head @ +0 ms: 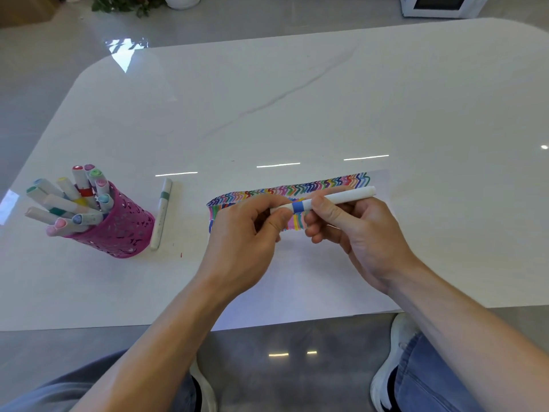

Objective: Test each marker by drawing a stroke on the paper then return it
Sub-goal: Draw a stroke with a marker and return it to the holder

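Marker [323, 201] with a white barrel and a blue band lay nearly level above the paper [300, 272], gripped by both hands. The left hand [246, 233] pinched its left end between thumb and curled fingers, while the right hand [350, 230] pinched the barrel just right of the blue band, the far end poking out past the knuckles. Both hands hid part of the coloured strokes [297, 190], rows of small zigzags in many hues running across the top of the sheet.

To the left stood a pink perforated holder [118, 230], round and lattice-walled, tilted in this wide view. It held a crowd of white markers [71, 200], their caps showing red, green, pink, blue, yellow and teal, fanned out to the left. Just beside the holder, to its right, a loose marker with a green band [162, 212] lay flat on the table [297, 99].

That table was glossy white with a faint grey vein and rounded corners, reflecting ceiling lights.
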